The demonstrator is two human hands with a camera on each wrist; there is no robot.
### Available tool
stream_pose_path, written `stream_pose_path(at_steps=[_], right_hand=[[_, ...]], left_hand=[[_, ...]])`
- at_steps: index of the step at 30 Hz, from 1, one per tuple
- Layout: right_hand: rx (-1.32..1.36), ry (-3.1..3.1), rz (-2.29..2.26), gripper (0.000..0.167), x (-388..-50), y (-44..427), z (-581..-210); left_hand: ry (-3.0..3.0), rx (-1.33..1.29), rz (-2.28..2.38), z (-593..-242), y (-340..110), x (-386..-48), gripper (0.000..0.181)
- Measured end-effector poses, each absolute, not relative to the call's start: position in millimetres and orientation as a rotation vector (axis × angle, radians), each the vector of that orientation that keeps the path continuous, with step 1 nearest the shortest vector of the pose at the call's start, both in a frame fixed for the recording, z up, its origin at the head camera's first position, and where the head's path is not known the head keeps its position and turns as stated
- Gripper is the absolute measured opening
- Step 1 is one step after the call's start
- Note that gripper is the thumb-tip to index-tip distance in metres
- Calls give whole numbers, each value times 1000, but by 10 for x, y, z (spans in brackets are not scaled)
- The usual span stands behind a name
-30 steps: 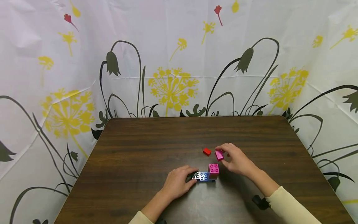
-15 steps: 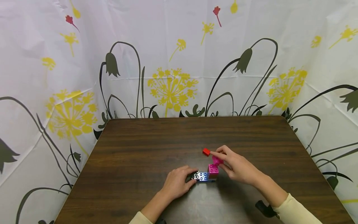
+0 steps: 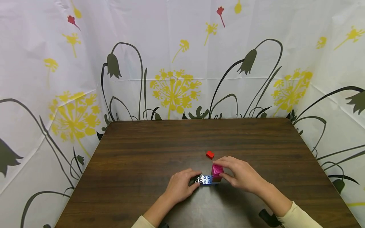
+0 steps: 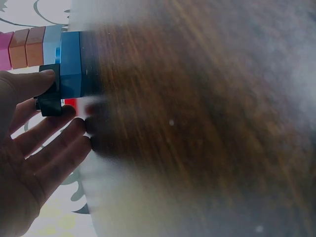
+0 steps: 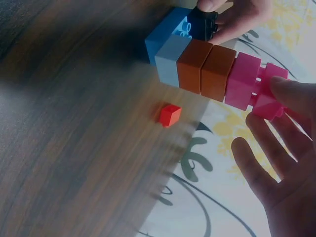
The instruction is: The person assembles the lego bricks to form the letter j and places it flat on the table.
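Note:
My left hand (image 3: 182,186) pinches a black toy building brick (image 4: 50,98), which sits on the left end of a blue brick (image 4: 71,64). On the blue brick's other end a column rises: a light blue brick (image 5: 172,59), two brown bricks (image 5: 206,70) and a pink brick (image 5: 243,81). Between thumb and fingers my right hand (image 3: 241,175) holds a second pink brick (image 5: 270,90) at the column's top. In the right wrist view studs show in a narrow gap between the two pink bricks, so it is not pressed fully down.
A small red brick (image 3: 210,154) lies loose on the dark wooden table (image 3: 142,152), just behind the column. A white curtain (image 3: 182,28) with printed flowers hangs along the table's back edge.
My right hand has carried the second pink brick from beside the red brick leftward and toward me, turning it, onto the column. My left hand has stayed on the black brick.

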State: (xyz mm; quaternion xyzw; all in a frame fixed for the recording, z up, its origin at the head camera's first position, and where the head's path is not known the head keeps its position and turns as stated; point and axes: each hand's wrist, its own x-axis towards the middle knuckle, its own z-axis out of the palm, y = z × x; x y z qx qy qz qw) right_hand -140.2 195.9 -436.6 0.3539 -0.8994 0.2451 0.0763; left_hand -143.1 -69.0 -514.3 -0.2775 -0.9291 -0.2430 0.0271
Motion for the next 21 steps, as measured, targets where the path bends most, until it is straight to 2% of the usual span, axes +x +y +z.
stream_pose_path(at_steps=[4, 21], right_hand=[[1059, -2705, 751, 40, -1395, 1948, -4345], [1043, -2685, 766, 39, -1402, 1918, -4358]], left_hand=[[-2877, -851, -752, -5143, -685, -1433, 39], [-2841, -851, -735, -5160, -676, -1425, 39]])
